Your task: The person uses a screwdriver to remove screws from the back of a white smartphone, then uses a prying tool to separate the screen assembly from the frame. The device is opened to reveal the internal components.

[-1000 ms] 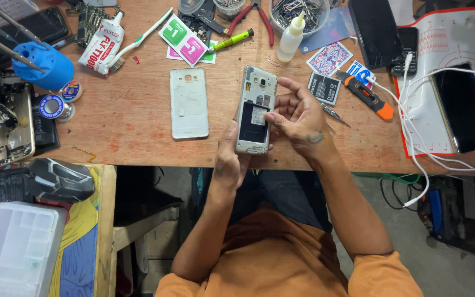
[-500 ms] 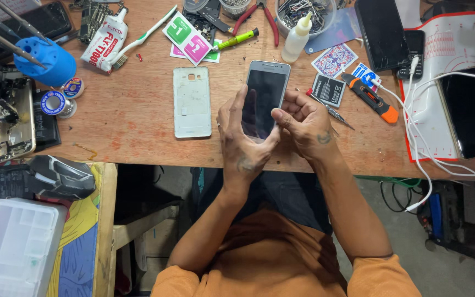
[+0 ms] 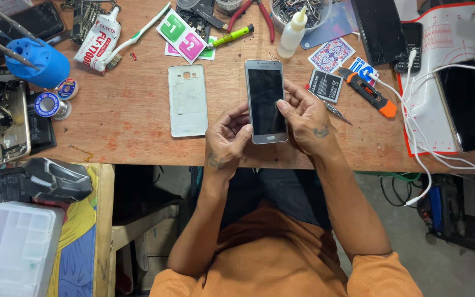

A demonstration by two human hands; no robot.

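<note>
A grey smartphone [image 3: 265,93] with a dark screen faces up over the wooden workbench [image 3: 127,115]. My left hand [image 3: 225,137] grips its lower left edge, thumb on the screen. My right hand [image 3: 306,118] holds its right side, thumb pressing the glass. The phone's white back cover [image 3: 187,100] lies flat on the bench just left of my left hand. A black phone battery [image 3: 326,86] lies right of the phone, beside my right hand.
An orange-handled tool [image 3: 368,92], a small white glue bottle [image 3: 293,34], a green screwdriver [image 3: 232,37], red pliers [image 3: 265,16], a white adhesive tube [image 3: 99,41] and a toothbrush [image 3: 138,34] lie along the back. A blue tool holder [image 3: 38,61] stands left; phones and white cables [image 3: 424,126] lie right.
The phone showed its open back a second ago; it was flipped over and now shows its dark screen, held lower and flatter by both hands.
</note>
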